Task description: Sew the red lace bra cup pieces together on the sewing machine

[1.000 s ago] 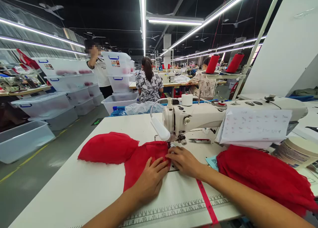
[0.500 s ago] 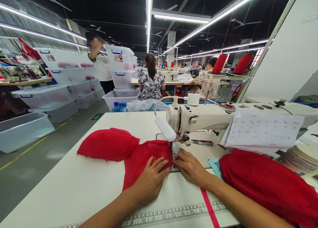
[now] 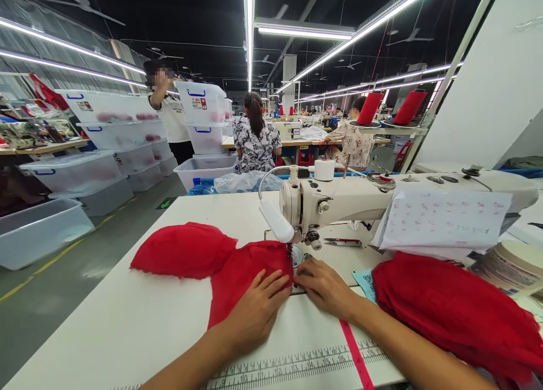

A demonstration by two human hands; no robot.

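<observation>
A red fabric piece lies on the white sewing table, its right edge under the needle of a white sewing machine. My left hand lies flat on the fabric with fingers stretched out, pressing it down. My right hand rests beside the presser foot, fingertips pinched at the fabric's edge. A heap of red fabric sits under my right forearm.
A printed ruler and a pink tape run along the table front. Scissors lie behind the needle, paper hangs on the machine. Clear bins stand left. Other people sit and stand behind.
Both hands stay on the fabric at the needle with almost no shift. The view has bobbed slightly. The standing person at the back keeps a raised hand.
</observation>
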